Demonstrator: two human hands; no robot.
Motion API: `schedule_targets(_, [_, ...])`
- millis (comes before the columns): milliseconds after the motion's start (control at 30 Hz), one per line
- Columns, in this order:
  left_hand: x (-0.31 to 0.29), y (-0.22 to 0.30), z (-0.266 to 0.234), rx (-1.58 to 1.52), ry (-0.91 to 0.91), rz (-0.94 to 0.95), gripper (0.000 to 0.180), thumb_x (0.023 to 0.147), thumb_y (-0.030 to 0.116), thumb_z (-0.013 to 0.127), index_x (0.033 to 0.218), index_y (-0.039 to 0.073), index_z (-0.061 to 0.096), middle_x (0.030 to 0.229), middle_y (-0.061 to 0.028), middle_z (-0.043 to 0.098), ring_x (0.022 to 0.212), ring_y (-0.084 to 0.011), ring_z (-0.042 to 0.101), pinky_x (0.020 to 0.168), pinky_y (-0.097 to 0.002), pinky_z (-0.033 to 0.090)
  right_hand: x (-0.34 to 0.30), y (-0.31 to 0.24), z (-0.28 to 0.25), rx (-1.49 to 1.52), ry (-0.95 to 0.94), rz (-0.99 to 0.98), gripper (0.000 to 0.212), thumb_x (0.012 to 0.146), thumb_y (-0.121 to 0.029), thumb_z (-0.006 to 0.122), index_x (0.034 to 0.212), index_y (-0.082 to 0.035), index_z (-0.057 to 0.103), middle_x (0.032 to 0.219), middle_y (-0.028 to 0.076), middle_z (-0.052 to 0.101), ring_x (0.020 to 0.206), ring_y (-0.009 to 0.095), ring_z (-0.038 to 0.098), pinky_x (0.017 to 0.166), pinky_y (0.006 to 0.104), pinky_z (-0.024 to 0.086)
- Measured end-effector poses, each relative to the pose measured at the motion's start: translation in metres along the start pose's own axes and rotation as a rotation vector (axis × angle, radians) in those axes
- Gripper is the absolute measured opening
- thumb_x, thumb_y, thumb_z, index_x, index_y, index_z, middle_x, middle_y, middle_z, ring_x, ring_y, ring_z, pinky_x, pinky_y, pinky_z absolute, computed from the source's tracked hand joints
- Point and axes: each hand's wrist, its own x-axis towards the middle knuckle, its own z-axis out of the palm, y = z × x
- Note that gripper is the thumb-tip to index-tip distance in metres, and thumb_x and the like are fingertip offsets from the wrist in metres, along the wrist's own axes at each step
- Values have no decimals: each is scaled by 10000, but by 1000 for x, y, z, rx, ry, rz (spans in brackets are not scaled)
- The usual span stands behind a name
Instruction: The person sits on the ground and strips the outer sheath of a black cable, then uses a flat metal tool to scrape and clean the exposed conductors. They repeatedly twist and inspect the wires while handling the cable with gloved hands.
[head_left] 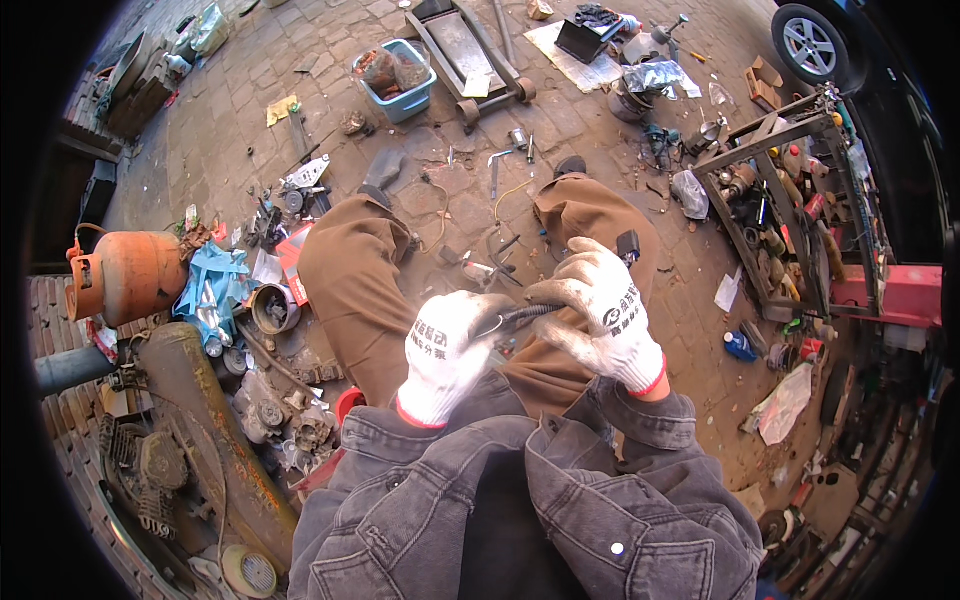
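Observation:
Both of my hands wear white knit gloves with red cuffs and dirt-darkened fingers. My left hand (446, 350) is closed on one end of a short dark ribbed cable (522, 313). Around the other end, the fingers of my right hand (597, 315) are curled, thumb below. The cable spans the small gap between the hands, above my lap. A black block-shaped piece (628, 246) shows just beyond the right hand's knuckles; whether it joins the cable is hidden. On the ground between my knees lie small tools and metal parts (485, 270), partly blurred.
Beyond my feet stand a blue basket (402, 105) and a floor jack (450, 50). At left are an orange gas cylinder (135, 275), greasy engine parts (300, 425) and a blue plastic bag (212, 285). A cluttered metal frame rack (770, 215) and a car wheel (808, 44) are at right.

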Motion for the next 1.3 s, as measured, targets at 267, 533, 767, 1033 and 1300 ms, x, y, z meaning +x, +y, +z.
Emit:
schedule_targets(267, [0, 5, -5, -298, -2, -20, 482, 768, 165, 811, 1206, 35, 659, 1075, -149, 706, 979, -303, 689, 839, -388, 537, -3, -9, -5, 99, 36, 92, 305, 820, -290, 730, 1036, -76, 722, 906, 87, 652, 935, 306, 634, 1085, 526, 418])
schedule_targets(533, [6, 1, -16, -318, 12, 142, 390, 891, 311, 672, 1144, 15, 678, 1100, -164, 704, 979, -342, 682, 854, -393, 535, -8, -4, 3, 244, 49, 138, 285, 832, -257, 711, 1012, -36, 722, 942, 108, 679, 955, 307, 644, 1106, 529, 402])
schedule_targets(767, [11, 11, -25, -58, -29, 167, 295, 835, 165, 699, 1099, 33, 693, 1045, -146, 717, 937, -346, 681, 815, -414, 528, -13, -10, 8, 373, 19, 247, 263, 849, -193, 673, 1040, -16, 707, 1004, 105, 677, 1034, 284, 636, 1129, 508, 382])
schedule_targets(1033, [13, 14, -26, 181, -59, 211, 247, 802, 99, 718, 1044, 53, 698, 898, -121, 707, 800, -331, 664, 714, -411, 511, -24, -7, 19, 680, -33, 617, 257, 870, -170, 663, 1058, 2, 699, 1085, 124, 668, 1196, 273, 566, 1139, 427, 355])
schedule_targets(1300, [11, 3, -18, -163, -156, 71, 182, 847, 125, 713, 1012, 49, 692, 898, -123, 663, 832, -338, 645, 748, -428, 512, -12, 1, 4, 461, -116, 226, 230, 838, -183, 682, 1022, -48, 716, 942, 88, 661, 1004, 294, 632, 1144, 498, 376])
